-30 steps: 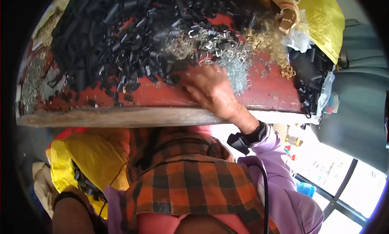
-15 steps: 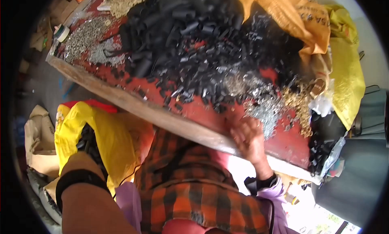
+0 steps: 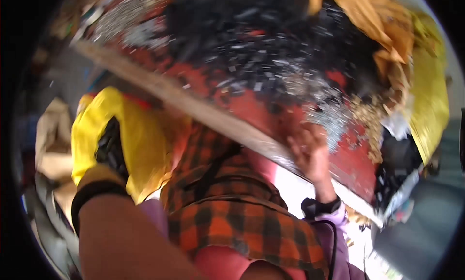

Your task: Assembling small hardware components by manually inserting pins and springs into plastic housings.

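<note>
My left forearm reaches down to an upright yellow sack [image 3: 145,154] with dark pieces [image 3: 111,146] in its mouth. At the sack's opening only the back of my left hand [image 3: 100,173] shows; its fingers are hidden. Just over the table's front edge is my right hand [image 3: 311,146], blurred but with its fingers apart and nothing visible in them. Beside its fingertips lies a pile of small silvery metal parts [image 3: 334,122]. Small black pieces [image 3: 247,62] are heaped across the red tabletop [image 3: 249,108], too smeared to make out singly.
A wooden rail [image 3: 193,110] runs along the table's front edge. Brass-coloured parts [image 3: 370,122] lie at the right, near orange [image 3: 387,25] and yellow sacking [image 3: 428,96]. More metal parts [image 3: 123,18] sit at the far left. A cardboard box [image 3: 53,129] stands left of the yellow sack.
The whole view has shifted and blurred, with the table appearing farther right and higher. My left hand stays at the sack's mouth, and my right hand stays by the table edge, its fingers more spread.
</note>
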A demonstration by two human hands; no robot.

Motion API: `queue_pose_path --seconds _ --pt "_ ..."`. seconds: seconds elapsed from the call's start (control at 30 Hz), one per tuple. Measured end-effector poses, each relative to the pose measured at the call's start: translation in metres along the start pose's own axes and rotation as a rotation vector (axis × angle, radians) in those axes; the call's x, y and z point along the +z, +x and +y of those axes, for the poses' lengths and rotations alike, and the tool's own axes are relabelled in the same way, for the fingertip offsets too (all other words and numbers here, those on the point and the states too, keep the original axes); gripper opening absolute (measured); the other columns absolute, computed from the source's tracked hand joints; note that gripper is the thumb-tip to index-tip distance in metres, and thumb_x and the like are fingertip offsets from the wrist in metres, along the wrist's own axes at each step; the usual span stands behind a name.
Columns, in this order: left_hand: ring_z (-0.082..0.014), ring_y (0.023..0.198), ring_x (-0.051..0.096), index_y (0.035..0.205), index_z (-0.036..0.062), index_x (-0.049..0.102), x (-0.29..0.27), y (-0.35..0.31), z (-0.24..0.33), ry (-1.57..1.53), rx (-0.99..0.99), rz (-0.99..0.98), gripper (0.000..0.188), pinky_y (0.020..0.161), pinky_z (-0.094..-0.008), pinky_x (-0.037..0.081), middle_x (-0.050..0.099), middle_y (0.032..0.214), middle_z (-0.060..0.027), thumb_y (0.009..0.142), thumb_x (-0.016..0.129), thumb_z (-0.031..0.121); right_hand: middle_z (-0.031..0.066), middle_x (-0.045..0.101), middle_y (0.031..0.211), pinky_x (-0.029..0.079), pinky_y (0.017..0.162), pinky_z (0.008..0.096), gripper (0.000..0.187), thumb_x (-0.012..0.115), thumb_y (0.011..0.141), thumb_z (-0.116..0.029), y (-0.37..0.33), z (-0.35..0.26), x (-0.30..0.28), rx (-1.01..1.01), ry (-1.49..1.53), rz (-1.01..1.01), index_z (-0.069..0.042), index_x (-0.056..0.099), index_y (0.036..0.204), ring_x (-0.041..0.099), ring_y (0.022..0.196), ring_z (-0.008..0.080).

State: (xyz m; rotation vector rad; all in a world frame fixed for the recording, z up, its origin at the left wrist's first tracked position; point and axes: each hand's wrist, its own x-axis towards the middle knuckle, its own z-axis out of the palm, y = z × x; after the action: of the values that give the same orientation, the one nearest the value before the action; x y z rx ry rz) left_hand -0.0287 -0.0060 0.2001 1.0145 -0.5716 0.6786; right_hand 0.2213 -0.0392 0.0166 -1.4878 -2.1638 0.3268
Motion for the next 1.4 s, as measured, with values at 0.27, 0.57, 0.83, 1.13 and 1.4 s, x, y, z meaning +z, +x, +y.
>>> queue_pose_path --seconds 0.27,0.57,0.83,1.13,1.4 --pt "-0.0269 0.114 0.042 0.131 0.0002 0.021 0.067 0.003 0.005 0.404 -0.158 0.055 0.106 0.094 -0.0354 0.032 0.039 0.126 -0.0176 0.053 0.077 0.044 0.0172 0.052 0.086 0.038 0.072 0.0401 0.014 0.059 0.07 -0.006 -0.04 -0.035 -0.025 0.149 0.245 0.024 -0.001 0.057 0.082 0.047 0.079 0.0338" --pt "-0.0318 0.122 0.028 0.133 -0.0021 0.009 0.128 -0.07 0.032 0.868 -0.778 0.141 0.099 0.097 -0.0372 0.028 0.022 0.135 -0.0193 0.067 0.066 0.046 0.0152 0.047 0.08 0.036 0.068 0.0404 0.013 0.059 0.069 -0.008 -0.065 -0.068 -0.036 -0.016 0.114 -0.052 -0.002 0.055 0.08 0.045 0.076 0.0327" --pt "-0.0316 0.101 0.048 0.132 -0.0009 0.017 0.151 -0.139 0.035 1.293 -0.89 0.287 0.097 0.084 -0.0349 0.038 0.045 0.115 -0.0217 0.062 0.07 0.04 0.0124 0.049 0.077 0.036 0.063 0.0391 0.01 0.061 0.064 -0.01 -0.073 -0.092 -0.012 -0.104 0.116 0.059 -0.006 0.056 0.072 0.046 0.073 0.0304" --pt "-0.0332 0.106 0.045 0.13 -0.0045 0.02 0.222 -0.155 -0.001 1.203 -0.864 0.516 0.09 0.087 -0.0357 0.036 0.042 0.119 -0.0228 0.067 0.068 0.039 0.0019 0.05 0.063 0.024 0.043 0.0309 0.01 0.059 0.074 -0.024 -0.141 -0.067 0.019 -0.268 -0.072 0.005 -0.014 0.061 0.077 0.036 0.044 0.0158" --pt "-0.0256 0.092 0.055 0.127 -0.004 0.025 0.277 -0.166 -0.064 1.418 -0.846 0.589 0.084 0.074 -0.031 0.045 0.052 0.109 -0.0167 0.067 0.071 0.032 -0.0001 0.046 0.055 0.025 0.037 0.029 0.016 0.058 0.079 -0.028 -0.159 -0.046 0.011 -0.51 0.043 -0.075 -0.015 0.059 0.071 0.036 0.038 0.0124"
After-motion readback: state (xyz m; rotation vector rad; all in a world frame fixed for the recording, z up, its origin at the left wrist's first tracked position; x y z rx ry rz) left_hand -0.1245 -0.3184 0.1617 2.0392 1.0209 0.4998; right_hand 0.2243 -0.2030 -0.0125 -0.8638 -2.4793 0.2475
